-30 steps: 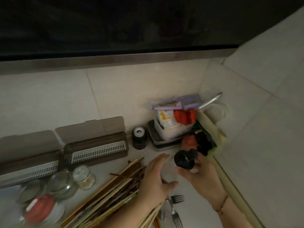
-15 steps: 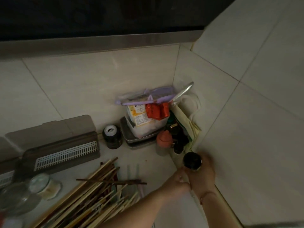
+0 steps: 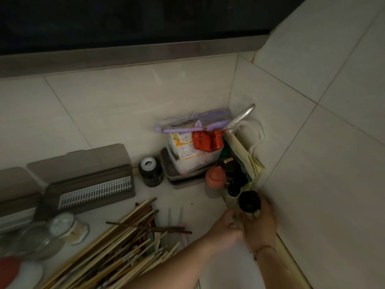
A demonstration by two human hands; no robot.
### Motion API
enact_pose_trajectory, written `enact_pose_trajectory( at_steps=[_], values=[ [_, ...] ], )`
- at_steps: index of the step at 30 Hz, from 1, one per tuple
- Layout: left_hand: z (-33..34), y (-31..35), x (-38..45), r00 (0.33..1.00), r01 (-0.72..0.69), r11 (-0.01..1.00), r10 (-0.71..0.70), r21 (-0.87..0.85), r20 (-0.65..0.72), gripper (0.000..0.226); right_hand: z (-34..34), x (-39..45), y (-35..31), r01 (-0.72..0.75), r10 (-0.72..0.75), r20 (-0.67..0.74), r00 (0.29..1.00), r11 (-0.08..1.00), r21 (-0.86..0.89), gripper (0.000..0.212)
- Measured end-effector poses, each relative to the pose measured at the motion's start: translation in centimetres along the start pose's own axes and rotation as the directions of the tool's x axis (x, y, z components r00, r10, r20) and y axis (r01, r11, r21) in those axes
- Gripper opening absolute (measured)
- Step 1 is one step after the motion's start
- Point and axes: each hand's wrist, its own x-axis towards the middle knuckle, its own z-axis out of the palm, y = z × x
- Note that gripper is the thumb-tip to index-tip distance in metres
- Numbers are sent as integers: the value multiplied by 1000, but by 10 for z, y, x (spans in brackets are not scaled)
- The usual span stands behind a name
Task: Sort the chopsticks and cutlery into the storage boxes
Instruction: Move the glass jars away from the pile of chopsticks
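Compared with a second earlier, the right hand [image 3: 259, 223] had carried the black-capped bottle [image 3: 249, 202] away from the middle of the counter and over to the right wall, beside the orange-capped bottle [image 3: 215, 177]; its fingers were wrapped round the bottle's body. The left hand [image 3: 226, 227] was blurry, resting up against that bottle, so couldn't tell if it gripped anything. The chopsticks [image 3: 116, 245] lay piled on the counter [image 3: 187, 202] in front of the open storage boxes [image 3: 91, 184].

Dim light; pale tiled walls [image 3: 129, 105] meet at corner; dark window [image 3: 125, 19] above.
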Motion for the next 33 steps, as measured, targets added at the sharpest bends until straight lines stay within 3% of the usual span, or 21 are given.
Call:
enact_pose_trajectory(
  at_steps=[2, 6, 9, 12, 15, 18, 21, 24, 26, 29, 33],
  values=[
    [-11, -1, -11, 999, -18, 998, 21, 61, -48, 59, 0, -7, 6, -18, 19, -47, 999, 1000, 6, 66],
    [-57, -11, -43, 964, -57, 993, 82, 107, -253, 38, 14, -46, 2, 67, -74, -316, 946, 997, -32, 42],
    [-109, -20, -81, 881, -89, 996, 80, 3, -465, 27, 49, -81, -32, 157, -149, -120, 982, 986, 59, 32],
    [-160, -36, -128, 781, -138, 975, -1, -174, -625, 22, 91, -105, -68, 270, -283, 188, 941, 959, 91, 18],
    [-198, -67, -171, 709, -173, 947, -71, -271, -702, 19, 132, -133, -110, 418, -406, 481, 777, 904, 86, 21],
    [-223, -97, -205, 656, -205, 900, -165, -384, -736, 17, 171, -169, -147, 539, -522, 569, 635, 828, 157, 41],
    [-238, -121, -228, 635, -250, 834, -242, -492, -733, 21, 207, -208, -174, 508, -524, 660, 538, 827, 242, 58],
    [-247, -135, -241, 621, -295, 764, -302, -574, -723, 23, 245, -228, -182, 435, -425, 715, 555, 881, 186, 83],
    [-249, -139, -247, 629, -301, 744, -316, -597, -710, 23, 263, -233, -184, 392, -374, 727, 576, 907, 155, 89],
    [-252, -141, -249, 654, -311, 717, -314, -624, -688, 24, 277, -234, -186, 405, -372, 704, 605, 905, 131, 81],
    [-255, -142, -246, 686, -299, 708, -307, -639, -660, 24, 286, -225, -186, 406, -364, 684, 633, 908, 107, 51]
  ],
)
